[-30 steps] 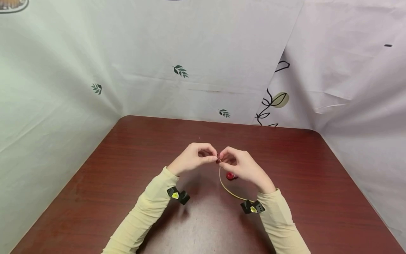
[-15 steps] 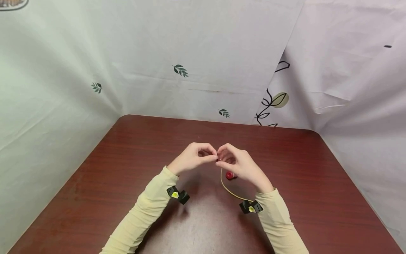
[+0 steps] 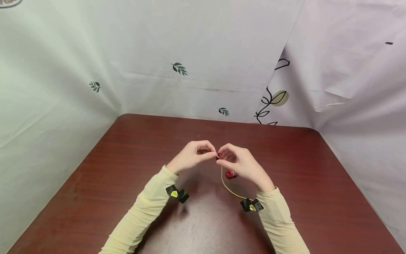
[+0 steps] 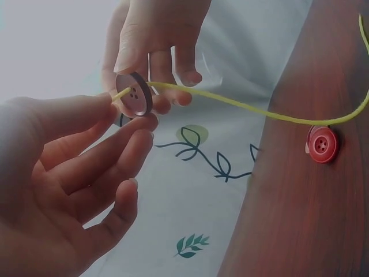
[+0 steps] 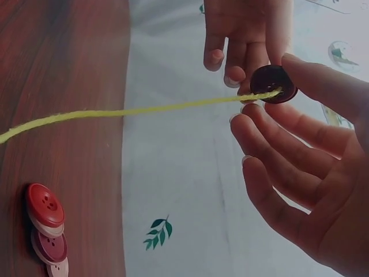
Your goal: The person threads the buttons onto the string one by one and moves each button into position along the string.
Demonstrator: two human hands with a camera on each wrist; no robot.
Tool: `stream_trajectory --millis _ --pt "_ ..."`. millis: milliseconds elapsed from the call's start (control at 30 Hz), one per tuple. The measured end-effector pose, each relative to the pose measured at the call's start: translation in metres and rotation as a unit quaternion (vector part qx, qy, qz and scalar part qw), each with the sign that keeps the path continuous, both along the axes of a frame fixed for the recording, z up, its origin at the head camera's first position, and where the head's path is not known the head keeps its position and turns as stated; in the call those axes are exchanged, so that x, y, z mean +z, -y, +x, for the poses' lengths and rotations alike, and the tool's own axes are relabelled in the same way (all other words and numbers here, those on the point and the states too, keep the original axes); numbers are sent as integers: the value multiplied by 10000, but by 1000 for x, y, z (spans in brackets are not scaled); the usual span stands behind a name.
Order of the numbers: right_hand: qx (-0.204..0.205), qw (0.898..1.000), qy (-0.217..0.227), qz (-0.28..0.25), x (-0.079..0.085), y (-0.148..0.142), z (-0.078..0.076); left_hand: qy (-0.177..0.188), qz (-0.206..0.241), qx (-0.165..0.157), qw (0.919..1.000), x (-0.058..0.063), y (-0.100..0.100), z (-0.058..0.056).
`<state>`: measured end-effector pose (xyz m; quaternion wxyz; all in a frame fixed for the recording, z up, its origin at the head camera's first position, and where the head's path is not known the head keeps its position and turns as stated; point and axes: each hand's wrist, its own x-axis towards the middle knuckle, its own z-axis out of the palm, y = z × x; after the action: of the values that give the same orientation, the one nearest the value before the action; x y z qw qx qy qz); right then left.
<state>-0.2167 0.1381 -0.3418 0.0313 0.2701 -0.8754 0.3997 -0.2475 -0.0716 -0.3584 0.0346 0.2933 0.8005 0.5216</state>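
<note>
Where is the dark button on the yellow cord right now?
In the right wrist view, the dark button is at upper right, held by the right hand near the left hand, with the yellow cord running left from it.

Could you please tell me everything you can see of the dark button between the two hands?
The dark button is a round disc, apparently plastic, with a raised dark rim and a brownish face with small holes; their exact count is unclear. It is held on edge, off the table. The yellow cord passes through a hole. The right hand grips its edge with thumb and fingers; the left hand pinches the cord's end, and whether it also touches the button is unclear.
</note>
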Motion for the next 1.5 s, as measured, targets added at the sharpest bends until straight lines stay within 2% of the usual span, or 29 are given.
stream_trajectory --millis 233,600,700,933,1033,1233,1333,1500 --pt "-25 9999 -51 112 1 -1 -1 48 60 23 10000 -2 1 -2" --pt "15 9994 149 317 0 -8 -5 -106 88 67 9999 0 1 -2" --pt "167 9986 265 420 -2 -14 -6 -105 79 49 9999 0 2 -2" --pt "430 9937 1003 264 -3 -27 -9 -74 114 -62 9999 0 5 -4" --pt "450 9929 1046 332 -3 -30 -10 -58 155 -115 9998 0 6 -5" --pt "535 9904 1185 466 -3 -35 -12 -2 89 -14 10000 1 10 -7" --pt "548 9894 1170 660 -5 -39 -15 -10 56 49 10000 3 14 -8" --pt "403 9898 901 1025 -7 -49 -18 -10 41 137 9999 6 19 -9"
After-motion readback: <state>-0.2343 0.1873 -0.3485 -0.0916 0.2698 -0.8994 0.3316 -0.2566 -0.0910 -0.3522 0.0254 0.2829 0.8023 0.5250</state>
